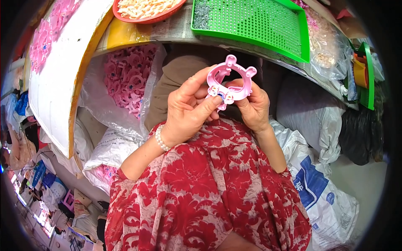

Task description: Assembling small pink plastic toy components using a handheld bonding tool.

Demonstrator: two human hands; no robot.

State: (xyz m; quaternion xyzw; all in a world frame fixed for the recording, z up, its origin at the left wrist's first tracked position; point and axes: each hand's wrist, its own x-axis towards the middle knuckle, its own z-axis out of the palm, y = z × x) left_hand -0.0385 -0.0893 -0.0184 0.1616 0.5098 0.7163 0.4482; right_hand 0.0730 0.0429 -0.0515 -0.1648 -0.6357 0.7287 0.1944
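Head view: one pink ring frame point(237, 95), between both hands, two rounded knobs point(230, 60) pointing away from the body. Left hand point(187, 104) grips its left side; right hand point(254, 109), I note, pinches its lower right.

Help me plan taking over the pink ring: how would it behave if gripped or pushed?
The pink ring is probably stiff: it looks undistorted between left hand and right hand. It seems light, being an open frame. Its protruding knobs would probably hinder rolling.

Bright, sharp centre; bent edges, black corners.
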